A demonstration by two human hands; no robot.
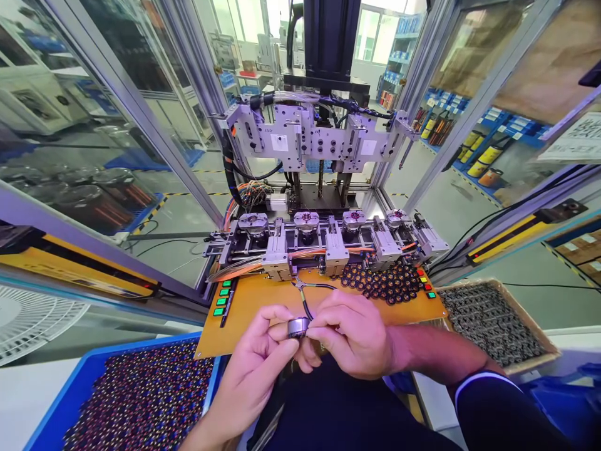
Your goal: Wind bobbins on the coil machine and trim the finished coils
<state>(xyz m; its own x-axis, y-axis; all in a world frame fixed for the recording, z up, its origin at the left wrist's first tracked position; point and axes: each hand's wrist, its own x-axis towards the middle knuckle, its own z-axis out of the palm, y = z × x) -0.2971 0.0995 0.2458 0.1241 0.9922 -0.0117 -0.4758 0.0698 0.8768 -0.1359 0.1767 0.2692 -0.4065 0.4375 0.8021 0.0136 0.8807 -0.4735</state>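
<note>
My left hand (267,354) grips a small round metal part (297,327) with a shiny grey side wall, held on edge between thumb and fingers. From the right, the fingertips of my right hand (350,335) pinch at the same part's edge; whether they also hold something tiny is hidden. Cutting pliers (300,289) with black and green handles lie on the orange-yellow board (253,313) just beyond my hands. Many small black round parts (382,282) with gold-coloured centres are spread at the board's right rear.
Behind the board stands a machine with several round fixtures (306,219) under a metal head plate (319,138). Green buttons (222,302) line the board's left. A blue bin (89,363) of small parts is at left, a box (547,351) of metal parts at right. Yellow bars (79,263) flank the frame.
</note>
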